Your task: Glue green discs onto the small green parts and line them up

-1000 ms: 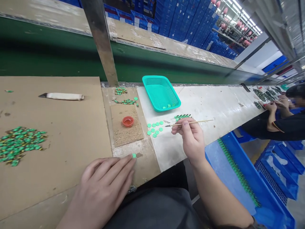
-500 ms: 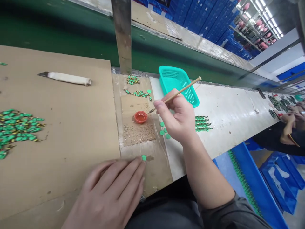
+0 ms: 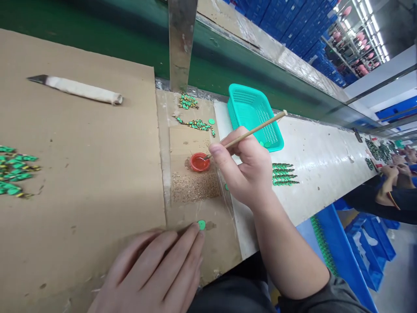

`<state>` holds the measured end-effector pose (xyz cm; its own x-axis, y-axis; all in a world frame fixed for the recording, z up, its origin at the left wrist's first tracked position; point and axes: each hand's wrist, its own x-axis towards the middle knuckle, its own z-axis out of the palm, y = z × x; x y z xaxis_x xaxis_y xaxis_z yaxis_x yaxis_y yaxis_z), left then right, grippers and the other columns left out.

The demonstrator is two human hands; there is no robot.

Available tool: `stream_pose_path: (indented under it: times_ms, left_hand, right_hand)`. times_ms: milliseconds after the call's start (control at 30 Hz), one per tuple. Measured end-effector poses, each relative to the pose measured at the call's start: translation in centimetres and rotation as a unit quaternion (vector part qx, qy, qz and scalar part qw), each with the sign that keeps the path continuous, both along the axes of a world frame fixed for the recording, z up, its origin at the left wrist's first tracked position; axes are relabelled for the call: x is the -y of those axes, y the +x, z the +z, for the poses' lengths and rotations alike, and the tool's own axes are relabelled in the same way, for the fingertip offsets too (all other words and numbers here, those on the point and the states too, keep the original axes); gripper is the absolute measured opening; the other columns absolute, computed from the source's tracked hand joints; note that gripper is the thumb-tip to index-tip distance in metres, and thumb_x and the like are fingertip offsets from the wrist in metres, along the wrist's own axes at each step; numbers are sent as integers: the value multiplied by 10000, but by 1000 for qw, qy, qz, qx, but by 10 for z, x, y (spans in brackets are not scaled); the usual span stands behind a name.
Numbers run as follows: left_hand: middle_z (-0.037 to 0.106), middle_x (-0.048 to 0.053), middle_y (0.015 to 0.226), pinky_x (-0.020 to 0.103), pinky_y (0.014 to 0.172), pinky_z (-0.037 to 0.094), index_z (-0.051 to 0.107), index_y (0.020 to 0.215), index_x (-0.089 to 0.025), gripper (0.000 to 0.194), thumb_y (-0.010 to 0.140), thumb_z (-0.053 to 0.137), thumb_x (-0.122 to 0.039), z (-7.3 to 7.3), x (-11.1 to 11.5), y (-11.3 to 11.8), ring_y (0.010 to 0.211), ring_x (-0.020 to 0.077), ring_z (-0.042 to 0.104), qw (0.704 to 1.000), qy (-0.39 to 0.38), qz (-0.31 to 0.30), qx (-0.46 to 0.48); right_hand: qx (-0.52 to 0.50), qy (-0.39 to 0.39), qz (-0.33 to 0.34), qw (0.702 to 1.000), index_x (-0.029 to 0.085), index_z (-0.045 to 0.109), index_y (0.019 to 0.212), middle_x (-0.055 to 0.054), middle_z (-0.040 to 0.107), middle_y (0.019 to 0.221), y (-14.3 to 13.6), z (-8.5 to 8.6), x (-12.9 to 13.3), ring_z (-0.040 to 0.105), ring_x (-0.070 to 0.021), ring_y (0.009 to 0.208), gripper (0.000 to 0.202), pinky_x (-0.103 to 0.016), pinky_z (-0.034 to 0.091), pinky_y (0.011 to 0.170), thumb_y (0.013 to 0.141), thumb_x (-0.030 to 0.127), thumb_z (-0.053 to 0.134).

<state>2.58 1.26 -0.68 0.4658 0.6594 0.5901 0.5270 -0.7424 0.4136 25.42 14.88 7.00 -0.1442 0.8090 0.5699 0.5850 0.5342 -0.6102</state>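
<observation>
My right hand (image 3: 246, 171) pinches a thin wooden stick (image 3: 254, 130) with a narrow dark tip. That tip is down in a small red dish (image 3: 199, 162) of clear-looking liquid. Palm down on the board lies my left hand (image 3: 156, 269), its fingers stretched out side by side and its thumb hidden. Its fingertips touch the edge of a small round green disc (image 3: 201, 224). Partly hidden by my right hand, another green disc (image 3: 227, 187) lies on the white surface. Beyond the dish are small green-and-dark beaded pieces (image 3: 198, 125) in a loose strand.
A knife (image 3: 81, 89) with a wrapped handle lies on the cardboard (image 3: 97, 152). More green pieces (image 3: 16, 171) are heaped at the left. A turquoise basket (image 3: 250, 113) stands behind my right hand; finished-looking rows (image 3: 283, 174) lie beside it. A metal post (image 3: 180, 48) rises at the back.
The stick's tip has gone from beside the red dish into it. My left hand keeps its place at the green disc. The view has shifted somewhat.
</observation>
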Motion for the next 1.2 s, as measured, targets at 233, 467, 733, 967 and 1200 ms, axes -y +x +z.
stream_pose_path:
  times_ms: [233,467,733,967,1200]
  left_hand:
    - [865,67,1427,526,1163,477,842,1259,-228,246,1098,667,-163,2,-2,1,1225,313,735,1000,-3,-3,-1]
    - [859,99,1430,553,1143,471,841,1279,-192,260,1096,662,-145,3,0,-1,1233,337,727,1000,6,-6,-18]
    - [860,66,1423,537,1163,477,843,1303,-232,257,1114,672,-197,6,-2,0,1239,316,722,1000,-8,-3,-17]
    - [838,94,1459,580,1118,491,846,1299,-199,285,1143,608,-218,13,-2,-3,1237,351,721,996,8,-14,-85]
    - [872,102,1346,534,1059,502,820,1307,-132,269,1163,597,-173,24,-12,-2,1199,326,731,994,41,-30,-95]
  right_hand:
    - [19,-14,17,1000,265,584,874,30,675,845,1,-4,-2,614,-126,726,326,-299,511,677,1171,293,717]
    - [17,-10,31,999,267,554,844,31,662,853,0,-6,-4,599,-127,726,366,-310,499,677,1167,277,727]
    - [5,13,23,1000,268,614,892,31,674,861,0,-4,2,616,-130,739,297,-315,519,677,1162,257,736]
    - [-20,50,-1,999,281,651,955,26,698,894,0,-2,9,657,-140,765,244,-323,568,710,1189,308,713]
    - [-76,26,-9,997,289,652,980,26,689,894,5,1,40,676,-149,758,225,-342,572,711,1194,331,709]
